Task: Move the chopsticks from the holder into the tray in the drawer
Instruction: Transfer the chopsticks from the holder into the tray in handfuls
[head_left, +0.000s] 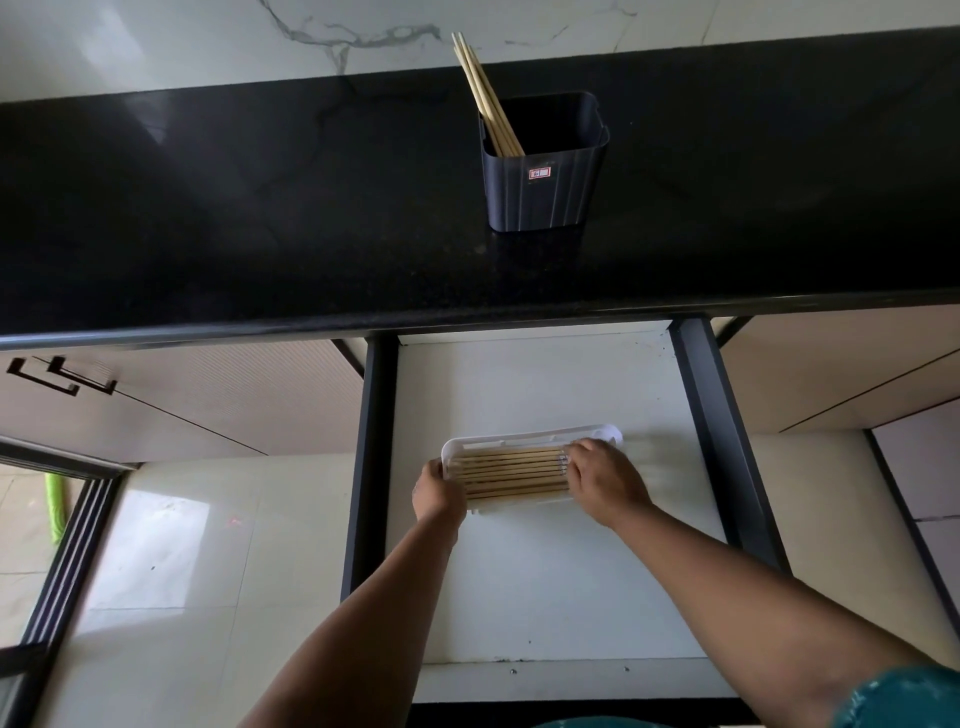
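A dark square holder (544, 182) stands on the black countertop with several wooden chopsticks (485, 98) leaning out toward the upper left. Below, a drawer is pulled out, and a white tray (524, 438) lies on its pale bottom. Several chopsticks (511, 473) lie side by side lengthwise in the tray. My left hand (438, 493) grips the tray's left end. My right hand (602, 480) rests over the tray's right end, fingers down on the chopstick tips, hiding that end.
The black countertop (260, 208) overhangs the drawer's back. Dark drawer side rails (371, 467) run along both sides of the pale drawer bottom (545, 587). Cabinet fronts with dark handles (62, 376) sit to the left. Pale floor tiles lie below.
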